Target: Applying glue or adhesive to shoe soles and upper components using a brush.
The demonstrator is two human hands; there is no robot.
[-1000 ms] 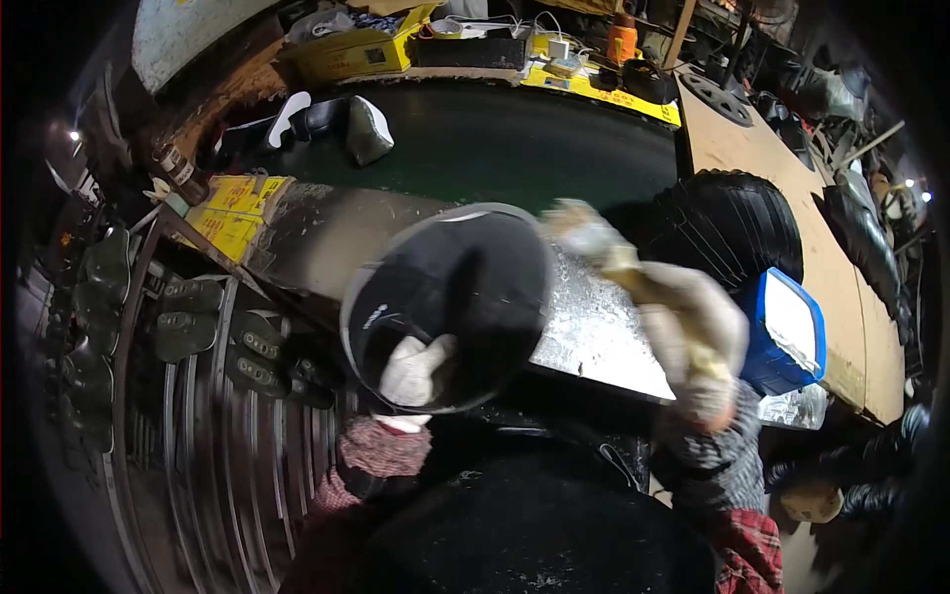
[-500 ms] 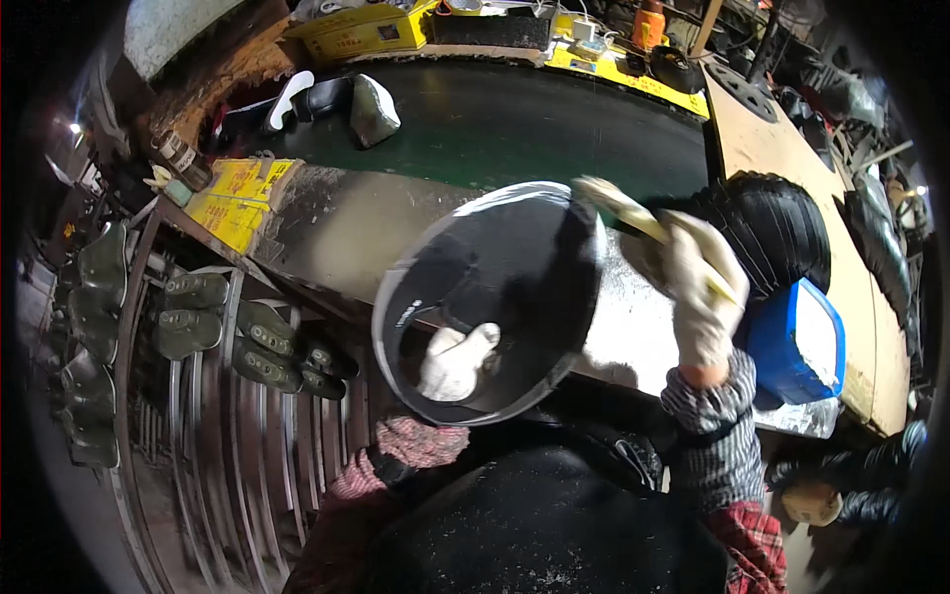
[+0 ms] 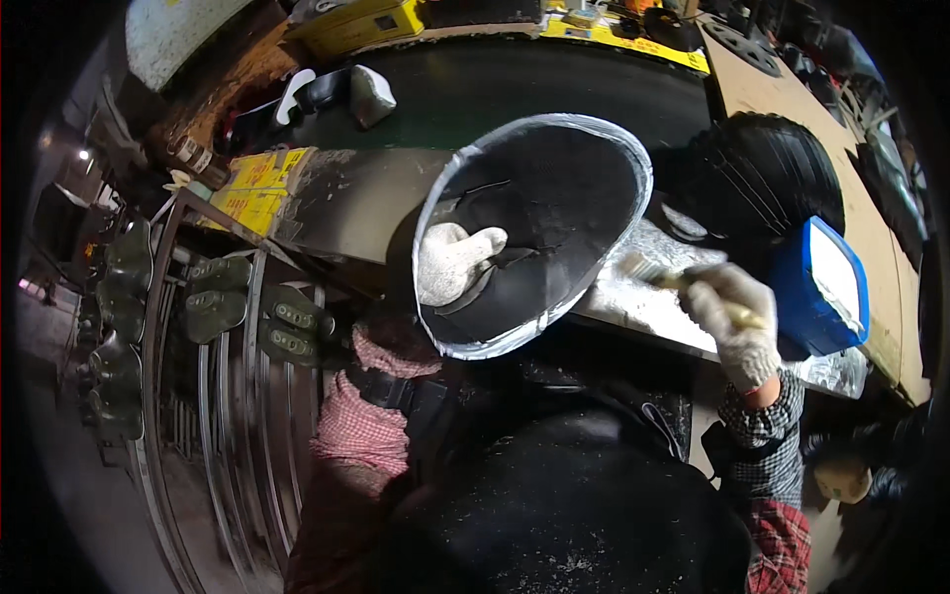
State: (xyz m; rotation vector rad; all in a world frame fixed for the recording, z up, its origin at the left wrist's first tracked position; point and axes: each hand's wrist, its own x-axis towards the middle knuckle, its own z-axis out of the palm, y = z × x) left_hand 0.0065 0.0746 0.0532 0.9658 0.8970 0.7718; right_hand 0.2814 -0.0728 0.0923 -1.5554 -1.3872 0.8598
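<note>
A large black round piece (image 3: pixel 569 213), hollow like a wide tube or bowl, is tilted open towards me. Its edge shows a whitish rim. Inside the opening my left hand (image 3: pixel 457 262), in a whitish knit glove, grips the dark material, thumb out along it. The left forearm in a pink checked sleeve passes under the near rim. To the right, my gloved right hand (image 3: pixel 734 315) is closed round the wooden handle of a flat brush (image 3: pixel 645 269). The bristles point at the rim's right side, apart from it.
Beside my right hand stands a blue container (image 3: pixel 813 337) with white contents. A ribbed black stack (image 3: pixel 767 183) sits behind it. Dark green sole-shaped pieces (image 3: pixel 218 297) hang on metal racks at the left. Black-and-white pieces (image 3: pixel 371 97) lie on the dark bench (image 3: pixel 465 79). A brown bottle (image 3: pixel 196 158) stands far left.
The brush has left the rim's upper right and moved down and right with my right hand. My left hand has raised the black piece and tilted it to the right.
</note>
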